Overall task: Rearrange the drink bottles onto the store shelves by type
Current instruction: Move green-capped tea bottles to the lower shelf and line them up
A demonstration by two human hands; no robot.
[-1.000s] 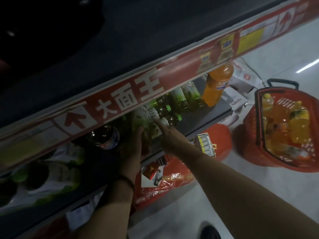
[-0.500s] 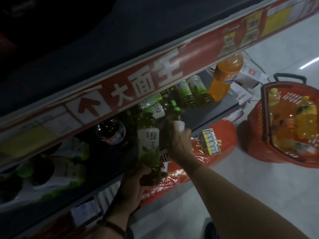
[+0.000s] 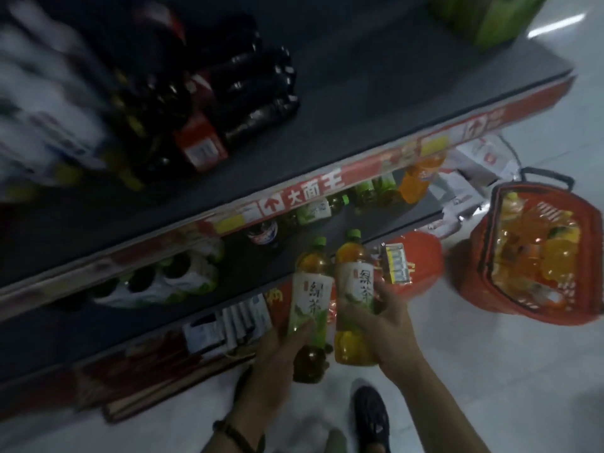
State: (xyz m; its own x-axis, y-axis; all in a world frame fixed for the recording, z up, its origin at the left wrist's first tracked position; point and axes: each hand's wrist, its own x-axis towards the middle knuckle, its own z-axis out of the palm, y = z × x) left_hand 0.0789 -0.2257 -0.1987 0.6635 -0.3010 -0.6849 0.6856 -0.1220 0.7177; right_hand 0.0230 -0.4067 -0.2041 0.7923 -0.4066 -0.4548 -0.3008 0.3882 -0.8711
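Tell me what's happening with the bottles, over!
Left hand gripping one green tea bottle. Right hand gripping a second green tea bottle. Both off the shelf, upright, side by side. Nothing blocking.

Both forearms are bare, with no sleeves in view. The left wrist wears a dark beaded bracelet [image 3: 240, 434]. Near the bottom edge, a dark, textured shoe [image 3: 371, 416] covers one foot. The hands [image 3: 277, 358] carry no rings or gloves.
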